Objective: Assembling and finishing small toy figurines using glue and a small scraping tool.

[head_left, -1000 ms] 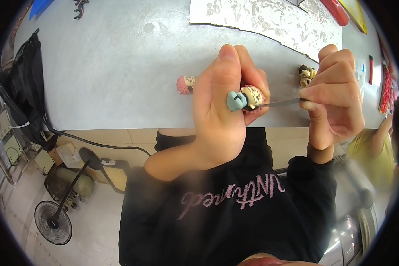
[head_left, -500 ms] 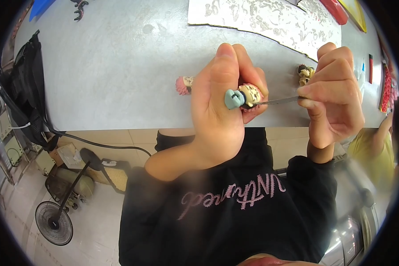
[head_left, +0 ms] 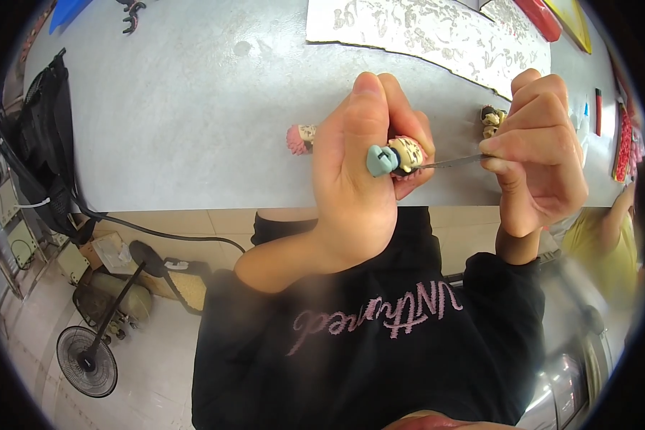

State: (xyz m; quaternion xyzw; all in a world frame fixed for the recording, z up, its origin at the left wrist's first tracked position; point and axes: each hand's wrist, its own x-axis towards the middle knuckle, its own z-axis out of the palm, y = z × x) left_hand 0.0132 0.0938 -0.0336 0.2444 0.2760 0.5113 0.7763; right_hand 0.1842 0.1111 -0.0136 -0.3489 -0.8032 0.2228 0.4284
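Observation:
My left hand (head_left: 358, 165) is closed around a small painted figurine (head_left: 407, 153) with pink hair, a pale face and a blue-green lower part. Pinched between the thumb and fingers of my right hand (head_left: 541, 147) is a thin, flat metal blade (head_left: 455, 163). Its tip meets the figurine at the lower edge of the face; whether it presses in cannot be made out. Behind my left wrist lies another pink-haired figurine (head_left: 301, 139), partly hidden. Several small dark and cream figures (head_left: 491, 119) rest on the table beside my right fingers.
The grey table (head_left: 186, 107) carries a smudged white sheet (head_left: 408, 29) at the back and a red object (head_left: 537, 20) at the far right. A black bag (head_left: 43, 143) hangs at the left edge. On the floor stands a fan (head_left: 87, 360). Another person's yellow garment (head_left: 602, 251) shows at right.
My left hand and the figurine have shifted very slightly to the right. The blade still touches the figurine, and both grips are the same.

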